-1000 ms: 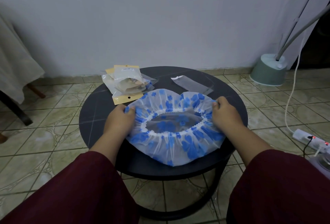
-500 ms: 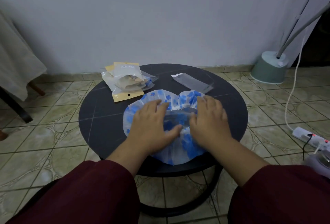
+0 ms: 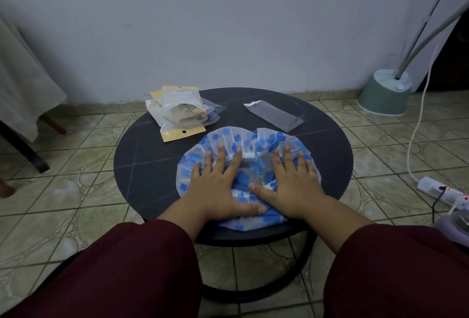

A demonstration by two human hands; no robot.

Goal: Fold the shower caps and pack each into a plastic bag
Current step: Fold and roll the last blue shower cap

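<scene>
Packets already filled lay stacked at the upper left of the round black table, with one empty plastic bag flat at the upper centre, well apart from the hands. Lower down, at the centre of the frame, the shower cap lay spread on the tabletop, translucent with blue flowers, its white gathered elastic rim facing up. The left hand pressed flat on its left half, fingers straight and spread apart; the right hand pressed its right half the same way, fingers splayed, thumb reaching inward near the left thumb. Neither hand gripped anything.

The cap looked very light, thin and limp, probably slick against the smooth table, so it would likely slide or spring open once released. The elastic would tend to bunch the film inward. Taking hold at the outer edge on opposite sides, by pinching film and elastic together, seemed the surest way to fold it without trapping air.
</scene>
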